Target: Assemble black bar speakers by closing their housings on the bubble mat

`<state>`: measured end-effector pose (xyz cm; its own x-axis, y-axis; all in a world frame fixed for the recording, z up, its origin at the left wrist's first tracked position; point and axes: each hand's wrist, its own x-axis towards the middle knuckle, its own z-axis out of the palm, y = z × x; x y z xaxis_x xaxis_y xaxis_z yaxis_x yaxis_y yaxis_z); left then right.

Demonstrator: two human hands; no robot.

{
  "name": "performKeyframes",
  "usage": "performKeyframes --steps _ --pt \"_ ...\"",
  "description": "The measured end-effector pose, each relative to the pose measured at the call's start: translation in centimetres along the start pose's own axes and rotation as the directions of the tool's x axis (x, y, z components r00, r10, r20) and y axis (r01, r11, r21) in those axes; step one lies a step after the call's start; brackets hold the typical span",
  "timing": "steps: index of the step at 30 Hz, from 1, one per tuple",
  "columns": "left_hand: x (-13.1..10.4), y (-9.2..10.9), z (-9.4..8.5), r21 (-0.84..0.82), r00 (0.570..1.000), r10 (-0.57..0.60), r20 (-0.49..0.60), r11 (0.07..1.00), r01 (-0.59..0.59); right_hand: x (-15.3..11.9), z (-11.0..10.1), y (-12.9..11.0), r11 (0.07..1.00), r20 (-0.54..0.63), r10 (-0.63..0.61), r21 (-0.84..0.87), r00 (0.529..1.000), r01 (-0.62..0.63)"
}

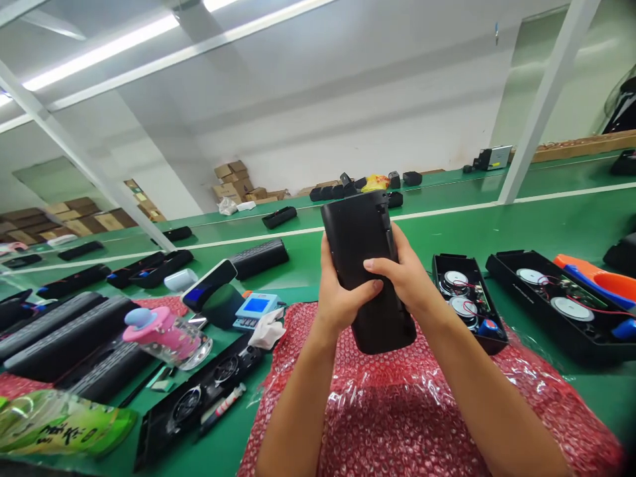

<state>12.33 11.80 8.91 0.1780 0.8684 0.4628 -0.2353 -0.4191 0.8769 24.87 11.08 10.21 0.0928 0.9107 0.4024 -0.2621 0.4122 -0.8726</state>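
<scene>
A black speaker housing (355, 242) is held up in front of me, nearly upright and leaning slightly. My left hand (340, 298) grips its left side, thumb laid across the near face. On the other side my right hand (405, 268) wraps round the right edge, its thumb also pressed on that face. The fingers behind the housing are hidden. Under my forearms lies red bubble wrap (387, 411). Just right of my hands rests an opened speaker shell (467, 301) with white round drivers, wires and a blue part inside.
Another opened shell (551, 305) and an orange-and-blue object (601, 278) lie at right. At left are a pink bottle (166, 334), a phone (209, 285), a blue meter (256, 309), a black panel (199, 401), a marker (223, 405) and a green packet (64, 424). Cardboard boxes (233, 182) stand behind.
</scene>
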Motion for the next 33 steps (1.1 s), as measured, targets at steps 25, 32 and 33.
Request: performKeyframes --steps 25,32,33 --pt "0.2 0.2 -1.5 0.013 0.974 -0.071 0.216 0.997 0.07 -0.4 0.3 0.0 0.999 -0.055 0.044 0.034 0.998 -0.042" --pt "1.1 -0.9 -1.4 -0.092 0.983 -0.057 0.174 0.993 0.074 -0.2 0.9 0.8 0.994 -0.136 0.082 0.083 0.987 -0.072" --pt "1.1 -0.9 -1.4 -0.1 0.984 -0.061 0.168 0.992 0.078 -0.2 0.8 0.8 0.991 -0.14 0.101 0.099 0.985 -0.088"
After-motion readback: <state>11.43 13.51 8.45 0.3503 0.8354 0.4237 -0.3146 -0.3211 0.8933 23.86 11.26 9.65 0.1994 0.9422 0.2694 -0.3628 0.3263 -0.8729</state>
